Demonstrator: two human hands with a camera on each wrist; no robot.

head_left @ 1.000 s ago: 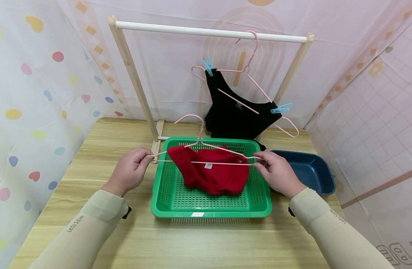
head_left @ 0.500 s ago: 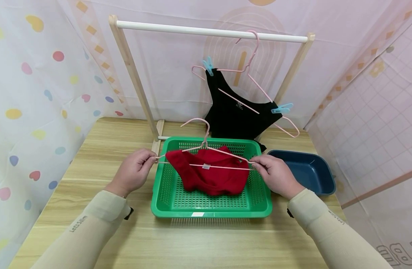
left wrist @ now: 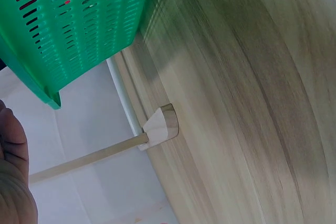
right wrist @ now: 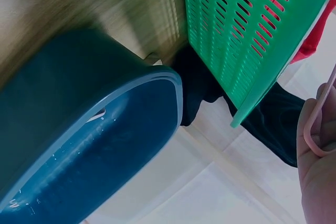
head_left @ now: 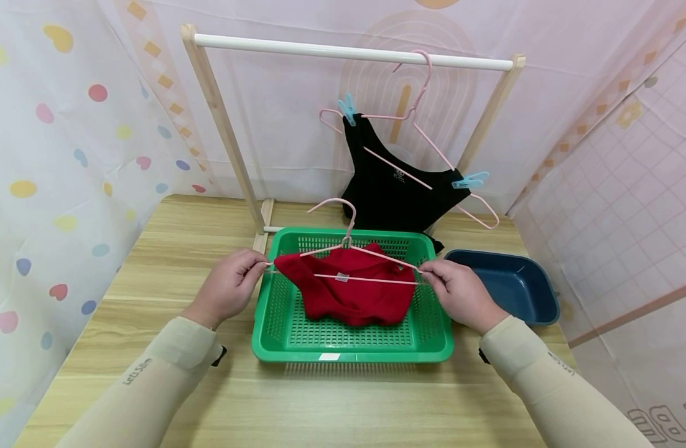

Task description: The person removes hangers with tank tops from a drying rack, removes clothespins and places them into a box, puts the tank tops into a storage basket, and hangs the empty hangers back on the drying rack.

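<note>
A pink hanger [head_left: 383, 254] is held over the green basket [head_left: 351, 356] by both hands, one at each end. My left hand [head_left: 226, 287] pinches its left end. The right end is gripped by my right hand [head_left: 460, 292], and the right wrist view shows the pink loop [right wrist: 314, 129] against that hand's fingers. A red garment [head_left: 354, 302] with a white label lies in the basket; its left strap goes over the hanger's left arm. Whether the right strap is on the hanger is hard to tell. In the left wrist view only part of the left hand [left wrist: 14, 177] shows.
Behind the basket stands a wooden rack with a white rod [head_left: 320, 50]. From it hangs a black top [head_left: 401, 186] on another pink hanger, clipped by blue clothespins [head_left: 470, 181]. A dark blue basin [head_left: 507, 283] sits on the table at the right.
The hanger has shifted right and its hook sits slightly lower. My left hand has moved right, bringing the hanger's left end up to the red strap. My right hand has moved slightly left.
</note>
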